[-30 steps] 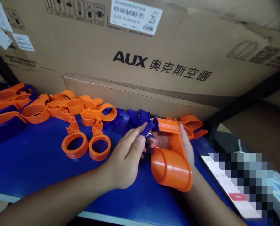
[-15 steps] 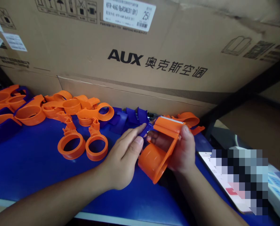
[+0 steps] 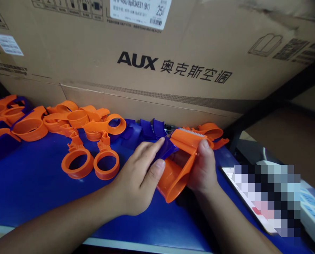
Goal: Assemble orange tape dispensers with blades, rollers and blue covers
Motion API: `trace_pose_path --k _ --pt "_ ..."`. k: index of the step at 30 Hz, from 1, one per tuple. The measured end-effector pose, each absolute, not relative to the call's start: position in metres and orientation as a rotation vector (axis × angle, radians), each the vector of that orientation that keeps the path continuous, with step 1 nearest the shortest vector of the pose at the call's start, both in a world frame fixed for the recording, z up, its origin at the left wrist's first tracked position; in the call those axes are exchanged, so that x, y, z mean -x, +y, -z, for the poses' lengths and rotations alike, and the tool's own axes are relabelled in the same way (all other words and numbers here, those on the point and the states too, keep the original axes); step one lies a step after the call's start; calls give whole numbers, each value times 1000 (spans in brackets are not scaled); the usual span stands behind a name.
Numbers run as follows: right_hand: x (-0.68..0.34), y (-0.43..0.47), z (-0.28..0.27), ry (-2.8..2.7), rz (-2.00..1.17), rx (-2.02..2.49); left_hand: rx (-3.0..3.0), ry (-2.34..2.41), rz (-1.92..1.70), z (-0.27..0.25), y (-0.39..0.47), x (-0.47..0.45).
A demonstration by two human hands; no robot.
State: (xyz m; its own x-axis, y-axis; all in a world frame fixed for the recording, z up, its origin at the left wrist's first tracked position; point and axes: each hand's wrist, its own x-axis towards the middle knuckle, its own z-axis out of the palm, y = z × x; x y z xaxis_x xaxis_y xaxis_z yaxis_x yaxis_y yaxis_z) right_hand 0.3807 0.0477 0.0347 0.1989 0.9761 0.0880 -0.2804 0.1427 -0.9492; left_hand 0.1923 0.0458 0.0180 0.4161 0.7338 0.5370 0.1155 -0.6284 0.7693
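Note:
My right hand (image 3: 205, 171) is wrapped round an orange tape dispenser (image 3: 187, 139), thumb on its side by the toothed cutting strip (image 3: 191, 132). The dispenser's round hub points down toward me. In my left hand (image 3: 136, 181) is a curved dark-blue plastic piece (image 3: 168, 149), held between thumb and fingers. That piece sits against or just in front of the dispenser's frame; whether the two are joined I cannot tell. My right fingers are mostly hidden behind the dispenser.
Orange ring-shaped dispenser parts (image 3: 77, 163) lie on the blue tabletop (image 3: 35, 190) at left. Several blue plastic pieces (image 3: 146, 129) lie behind my hands. A large cardboard box (image 3: 94, 70) walls off the back. A phone (image 3: 239, 190) and a white power strip (image 3: 312, 204) lie at right.
The blue piece has shifted right over the dispenser's opening and shows more of its surface. The dispenser has turned slightly. The whole view has shifted a little.

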Motion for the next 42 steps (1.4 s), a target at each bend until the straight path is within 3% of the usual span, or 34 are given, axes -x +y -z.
trace_pose_path --k 29,42 --pt "-379 44 -24 -1214 -846 981 -2422 860 -1158 -7 41 -191" --pt "-380 48 -11 -1300 -739 994 -2230 736 -1126 -7 48 -197"
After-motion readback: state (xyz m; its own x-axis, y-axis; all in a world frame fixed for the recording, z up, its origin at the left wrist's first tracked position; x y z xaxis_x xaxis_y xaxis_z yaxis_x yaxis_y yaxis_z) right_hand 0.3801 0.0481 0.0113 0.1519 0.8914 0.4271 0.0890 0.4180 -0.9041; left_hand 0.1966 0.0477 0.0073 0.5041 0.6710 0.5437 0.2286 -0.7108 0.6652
